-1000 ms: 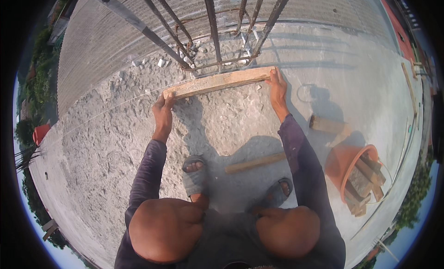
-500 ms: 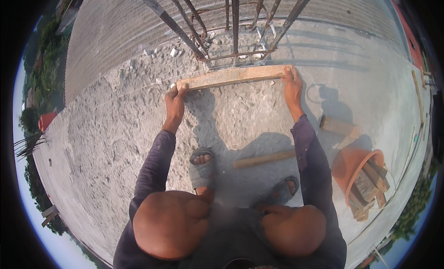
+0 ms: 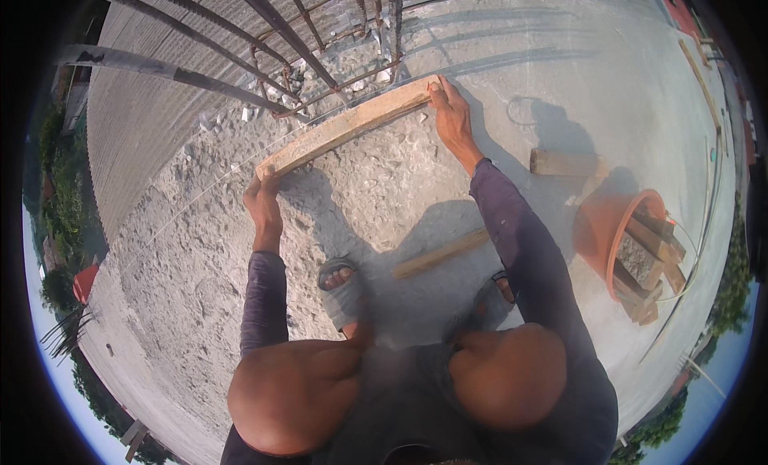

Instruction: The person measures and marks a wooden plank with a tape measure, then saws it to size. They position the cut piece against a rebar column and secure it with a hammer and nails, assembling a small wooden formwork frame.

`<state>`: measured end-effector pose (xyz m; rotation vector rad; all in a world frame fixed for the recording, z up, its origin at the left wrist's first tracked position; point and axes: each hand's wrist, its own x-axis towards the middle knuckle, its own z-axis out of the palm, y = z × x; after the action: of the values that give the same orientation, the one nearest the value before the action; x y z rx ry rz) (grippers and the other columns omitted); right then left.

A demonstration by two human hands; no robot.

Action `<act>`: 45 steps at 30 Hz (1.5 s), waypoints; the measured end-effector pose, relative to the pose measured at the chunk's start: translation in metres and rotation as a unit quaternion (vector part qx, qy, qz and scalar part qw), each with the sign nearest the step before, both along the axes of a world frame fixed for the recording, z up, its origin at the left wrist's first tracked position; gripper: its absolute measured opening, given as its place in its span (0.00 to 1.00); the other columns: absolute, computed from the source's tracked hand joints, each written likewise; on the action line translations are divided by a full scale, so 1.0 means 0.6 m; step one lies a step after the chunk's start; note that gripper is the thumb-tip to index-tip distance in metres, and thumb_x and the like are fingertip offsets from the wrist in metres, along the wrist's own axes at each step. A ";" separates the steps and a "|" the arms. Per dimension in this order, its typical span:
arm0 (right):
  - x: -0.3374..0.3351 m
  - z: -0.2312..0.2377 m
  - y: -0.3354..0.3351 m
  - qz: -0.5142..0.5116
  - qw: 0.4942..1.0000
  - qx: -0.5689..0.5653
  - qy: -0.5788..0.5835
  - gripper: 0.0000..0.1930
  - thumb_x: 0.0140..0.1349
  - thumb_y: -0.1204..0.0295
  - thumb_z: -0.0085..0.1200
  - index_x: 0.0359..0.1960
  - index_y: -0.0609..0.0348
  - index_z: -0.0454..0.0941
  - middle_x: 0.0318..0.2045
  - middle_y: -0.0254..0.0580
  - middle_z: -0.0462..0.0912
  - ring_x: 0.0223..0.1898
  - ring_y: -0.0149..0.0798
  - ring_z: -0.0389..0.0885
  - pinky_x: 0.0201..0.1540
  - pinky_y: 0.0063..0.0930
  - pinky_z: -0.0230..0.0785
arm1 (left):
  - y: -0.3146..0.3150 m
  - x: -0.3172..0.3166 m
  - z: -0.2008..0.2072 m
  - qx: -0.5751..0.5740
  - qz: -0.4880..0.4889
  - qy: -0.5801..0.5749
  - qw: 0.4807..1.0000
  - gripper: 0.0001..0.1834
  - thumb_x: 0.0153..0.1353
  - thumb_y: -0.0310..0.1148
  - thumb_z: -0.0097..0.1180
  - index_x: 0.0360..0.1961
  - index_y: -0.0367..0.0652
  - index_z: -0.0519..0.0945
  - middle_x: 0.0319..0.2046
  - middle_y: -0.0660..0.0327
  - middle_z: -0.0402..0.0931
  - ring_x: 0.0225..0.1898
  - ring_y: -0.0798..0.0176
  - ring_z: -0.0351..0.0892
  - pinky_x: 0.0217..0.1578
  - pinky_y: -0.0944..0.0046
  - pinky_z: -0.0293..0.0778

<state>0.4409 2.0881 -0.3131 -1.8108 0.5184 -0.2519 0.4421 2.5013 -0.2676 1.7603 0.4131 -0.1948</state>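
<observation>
Wood plank [image 3: 346, 127] – long, pale, lies flat on rough concrete rubble, running diagonally between both hands, far end up-right, near end down-left. Sits right at the foot of the rebar cage [image 3: 320, 41]; dark ribbed bars rise just beyond it, tied w/ thin stirrups.

Left hand [image 3: 262, 195] – at the plank's lower-left end, fingers curled on the end/edge, gripping it. Right hand [image 3: 450, 115] – at the upper-right end, palm down on the plank w/ fingers spread over the end. Both arms out straight, dark purple sleeves.

A thin string line [image 3: 200, 195] runs taut across the rubble, passing just past the left hand, roughly along the plank.

Near side of hands, toward the body: a sandalled foot [image 3: 340, 285] below the left hand, a short wood stick [image 3: 440, 252] on the ground between the two arms, second foot [image 3: 492, 293] under the right forearm, mostly in shadow. Bare knees at the bottom of the frame.

Right of the right arm: small wood block [image 3: 560, 163] on smooth slab, then an orange bucket [image 3: 596, 233] packed w/ wood offcuts and a grey block. A wire loop [image 3: 524, 111] lies on the slab just right of the right hand.

No packages, labels or signs legible. Far left of left hand – red roof-like shape [image 3: 84, 283] among the trees, well apart.
</observation>
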 end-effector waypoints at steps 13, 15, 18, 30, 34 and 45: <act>-0.012 0.015 -0.014 0.015 1.000 0.011 0.025 0.37 0.78 0.48 0.47 0.71 0.75 0.66 0.64 0.63 0.77 0.55 0.46 0.84 0.54 0.33 0.78 | 0.006 0.013 -0.008 -0.030 -0.031 0.021 0.999 0.33 0.73 0.45 0.61 0.65 0.23 0.75 0.57 0.47 0.80 0.58 0.55 0.80 0.65 0.54 0.72; -0.011 0.015 -0.015 0.023 1.000 0.001 0.008 0.37 0.78 0.48 0.47 0.71 0.75 0.66 0.63 0.63 0.77 0.55 0.46 0.84 0.54 0.33 0.79 | 0.003 0.009 -0.008 -0.037 -0.021 0.011 0.999 0.32 0.74 0.44 0.61 0.65 0.23 0.74 0.57 0.47 0.80 0.58 0.56 0.81 0.65 0.54 0.72; -0.010 0.013 -0.018 0.042 0.999 0.026 0.017 0.38 0.78 0.45 0.42 0.72 0.71 0.66 0.68 0.66 0.71 0.67 0.57 0.71 0.68 0.42 0.64 | 0.002 0.004 -0.014 -0.039 -0.013 -0.012 0.999 0.31 0.74 0.42 0.61 0.65 0.23 0.74 0.56 0.48 0.81 0.57 0.56 0.81 0.64 0.55 0.73; -0.009 -0.003 -0.016 0.026 1.000 0.002 -0.017 0.38 0.79 0.44 0.42 0.69 0.74 0.70 0.58 0.58 0.81 0.53 0.44 0.83 0.53 0.32 0.79 | -0.001 0.001 -0.015 0.023 -0.013 -0.027 0.999 0.27 0.73 0.43 0.59 0.59 0.27 0.81 0.49 0.57 0.84 0.49 0.64 0.78 0.57 0.63 0.71; -0.010 0.003 -0.019 0.034 0.999 0.034 -0.025 0.38 0.79 0.45 0.42 0.69 0.74 0.71 0.56 0.56 0.82 0.53 0.43 0.83 0.53 0.32 0.79 | -0.009 -0.003 0.001 0.026 -0.017 -0.041 0.999 0.26 0.72 0.44 0.59 0.57 0.28 0.83 0.47 0.56 0.85 0.49 0.65 0.78 0.57 0.63 0.70; -0.005 0.032 0.005 0.056 0.998 0.030 -0.001 0.37 0.78 0.47 0.46 0.68 0.75 0.71 0.55 0.50 0.82 0.50 0.38 0.82 0.53 0.33 0.77 | 0.008 0.010 0.020 -0.015 0.027 -0.043 0.999 0.25 0.70 0.40 0.59 0.58 0.27 0.81 0.45 0.53 0.87 0.46 0.66 0.81 0.51 0.63 0.75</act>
<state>0.4381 2.0914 -0.2940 -1.7738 0.4179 -0.1603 0.4482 2.5061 -0.2554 1.7198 0.3925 -0.0850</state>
